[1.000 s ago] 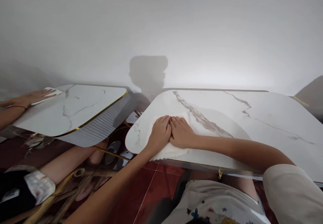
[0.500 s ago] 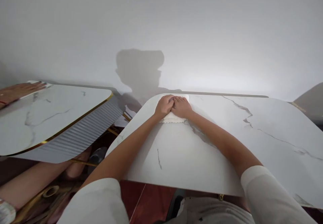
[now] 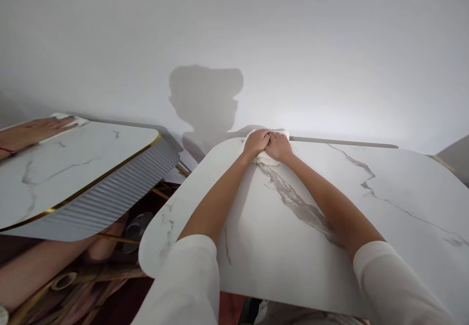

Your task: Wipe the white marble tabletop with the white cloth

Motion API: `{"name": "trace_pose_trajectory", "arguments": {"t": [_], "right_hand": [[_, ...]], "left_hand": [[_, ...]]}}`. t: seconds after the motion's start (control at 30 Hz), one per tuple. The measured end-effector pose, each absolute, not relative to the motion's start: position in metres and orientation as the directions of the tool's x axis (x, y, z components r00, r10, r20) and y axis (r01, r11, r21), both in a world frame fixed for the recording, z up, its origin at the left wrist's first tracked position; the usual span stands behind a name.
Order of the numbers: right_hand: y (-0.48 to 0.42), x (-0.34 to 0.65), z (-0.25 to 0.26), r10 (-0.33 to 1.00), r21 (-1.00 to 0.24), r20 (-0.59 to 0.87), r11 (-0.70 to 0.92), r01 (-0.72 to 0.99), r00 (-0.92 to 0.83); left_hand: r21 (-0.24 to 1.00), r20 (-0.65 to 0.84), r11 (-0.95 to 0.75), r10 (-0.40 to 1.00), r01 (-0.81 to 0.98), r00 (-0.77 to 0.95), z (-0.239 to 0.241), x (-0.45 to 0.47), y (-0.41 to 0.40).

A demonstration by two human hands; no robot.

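A white cloth (image 3: 268, 159) with a scalloped edge lies at the far edge of a white marble-patterned tabletop (image 3: 395, 178), close to the wall. My left hand (image 3: 257, 142) grips the cloth from above, its fingers curled. Right beside it, my right hand (image 3: 279, 146) presses on the same cloth, and the fingers of both hands meet. Both arms reach straight forward over the table. Part of the cloth shows beyond and in front of my hands; the rest is hidden under them.
On the left is a second marble-patterned table (image 3: 84, 163) with a gold rim and ribbed grey side. Another person's hand (image 3: 44, 128) rests there on a white cloth (image 3: 78, 119). That person's legs show below. A pale wall (image 3: 330, 46) stands behind both tables.
Both my hands have slid the cloth to the right and farther out, to the table's far edge. The other person's hand and cloth appear a little farther right.
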State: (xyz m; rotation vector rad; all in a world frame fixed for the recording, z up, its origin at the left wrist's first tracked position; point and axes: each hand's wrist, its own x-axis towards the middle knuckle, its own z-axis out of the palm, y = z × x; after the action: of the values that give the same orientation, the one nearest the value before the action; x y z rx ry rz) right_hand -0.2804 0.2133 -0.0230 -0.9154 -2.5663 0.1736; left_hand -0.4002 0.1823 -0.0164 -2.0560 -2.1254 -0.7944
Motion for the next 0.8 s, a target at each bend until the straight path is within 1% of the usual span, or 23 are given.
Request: {"name": "trace_pose_trajectory", "arguments": {"t": [0.1, 0.23, 0.37, 0.5, 0.7, 0.8], "right_hand": [[0.208, -0.263, -0.022, 0.673, -0.248, 0.313, 0.739, 0.626, -0.671], [0.192, -0.246, -0.021, 0.714, -0.253, 0.283, 0.7, 0.668, -0.641], [0.161, -0.239, -0.021, 0.73, -0.233, 0.291, 0.681, 0.694, -0.618], [0.116, -0.238, -0.021, 0.71, -0.215, 0.32, 0.699, 0.682, -0.627], [0.04, -0.246, -0.023, 0.614, -0.215, 0.371, 0.786, 0.579, -0.696], [0.007, -0.246, -0.024, 0.554, -0.224, 0.372, 0.832, 0.507, -0.745]], "left_hand": [[0.3, 0.389, -0.073, 0.92, 0.951, -0.052, -0.016, -0.384, 0.183], [0.3, 0.388, -0.18, 0.92, 0.937, 0.052, -0.016, -0.372, 0.173], [0.31, 0.369, -0.224, 0.924, 0.924, 0.1, -0.016, -0.369, 0.147], [0.318, 0.389, -0.282, 0.91, 0.905, 0.147, -0.016, -0.372, 0.104], [0.314, 0.396, -0.202, 0.916, 0.928, 0.066, -0.019, -0.381, 0.016], [0.295, 0.395, -0.115, 0.919, 0.948, -0.011, -0.022, -0.382, -0.028]]}}
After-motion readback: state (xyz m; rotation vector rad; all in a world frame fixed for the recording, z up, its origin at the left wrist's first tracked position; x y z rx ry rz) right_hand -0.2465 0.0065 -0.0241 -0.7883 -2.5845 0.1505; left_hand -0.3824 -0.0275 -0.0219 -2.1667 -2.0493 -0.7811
